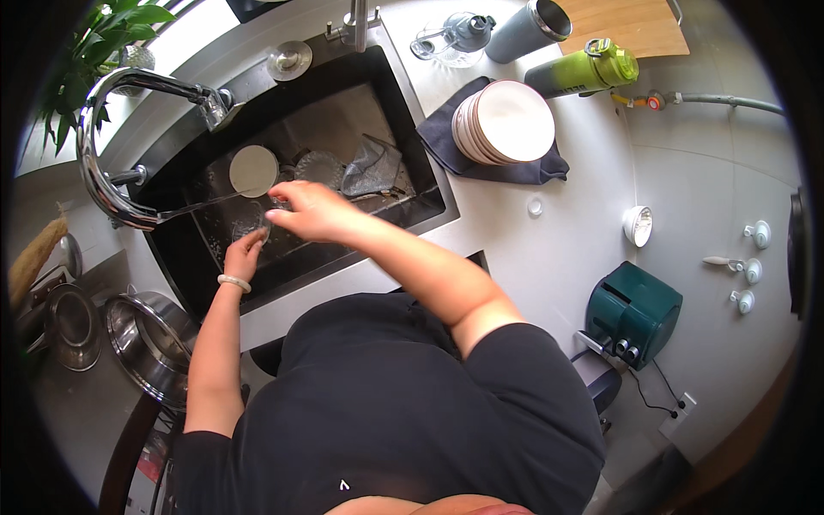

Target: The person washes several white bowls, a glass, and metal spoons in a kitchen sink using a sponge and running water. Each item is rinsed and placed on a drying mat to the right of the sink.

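Over the dark sink [412, 122], my left hand [244, 252] holds a clear glass vessel [250, 222] at its lower right side. My right hand [308, 209] hovers beside the glass, its fingers bent; whether it touches or holds anything cannot be told. Water runs from the curved chrome faucet [96, 116] toward a round white dish [253, 170] just above the hands. Right of that dish lie a clear patterned glass dish [320, 168] and a crumpled grey cloth or mesh [372, 167], with thin utensils partly under it.
White plates [515, 121] stand stacked on a dark folded cloth [444, 145] right of the sink. Behind are a clear jug [460, 38], a grey tumbler [524, 32] and a green bottle [592, 67]. Steel pots [151, 341] stand at left; a green appliance [634, 312] stands at right.
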`<state>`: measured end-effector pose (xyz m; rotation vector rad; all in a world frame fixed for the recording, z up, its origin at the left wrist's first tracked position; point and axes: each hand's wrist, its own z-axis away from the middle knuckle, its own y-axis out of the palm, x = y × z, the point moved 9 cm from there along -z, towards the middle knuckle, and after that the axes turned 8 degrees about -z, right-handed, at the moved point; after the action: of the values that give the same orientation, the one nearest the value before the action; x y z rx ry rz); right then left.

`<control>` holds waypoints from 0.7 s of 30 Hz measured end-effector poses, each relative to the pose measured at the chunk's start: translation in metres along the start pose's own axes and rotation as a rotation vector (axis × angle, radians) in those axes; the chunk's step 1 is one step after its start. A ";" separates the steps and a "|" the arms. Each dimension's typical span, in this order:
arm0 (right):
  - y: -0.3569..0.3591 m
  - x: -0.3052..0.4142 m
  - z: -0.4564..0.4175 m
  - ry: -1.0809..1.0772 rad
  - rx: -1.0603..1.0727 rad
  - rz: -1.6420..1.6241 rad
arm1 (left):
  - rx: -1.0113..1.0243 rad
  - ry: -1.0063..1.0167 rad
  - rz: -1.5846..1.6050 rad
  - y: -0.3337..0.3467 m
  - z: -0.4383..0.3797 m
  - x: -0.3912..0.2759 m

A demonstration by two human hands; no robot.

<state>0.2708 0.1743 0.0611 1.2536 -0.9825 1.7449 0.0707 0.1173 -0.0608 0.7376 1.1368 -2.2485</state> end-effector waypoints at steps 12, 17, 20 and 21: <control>-0.320 0.045 0.145 0.247 -0.564 0.609 | 0.334 0.466 -0.940 0.061 -0.005 0.033; -0.369 0.009 0.165 0.444 -0.835 0.949 | 0.267 0.454 -0.948 0.072 -0.010 0.048; -0.376 -0.032 0.162 0.454 -0.693 0.575 | 0.287 0.409 -0.998 0.086 -0.019 0.058; -0.372 -0.043 0.158 0.402 -0.644 0.447 | 0.298 0.385 -1.025 0.085 -0.020 0.061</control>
<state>0.6738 0.1811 0.1114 0.2738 -1.4841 1.6915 0.0866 0.0777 -0.1590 0.8376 1.6314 -3.2754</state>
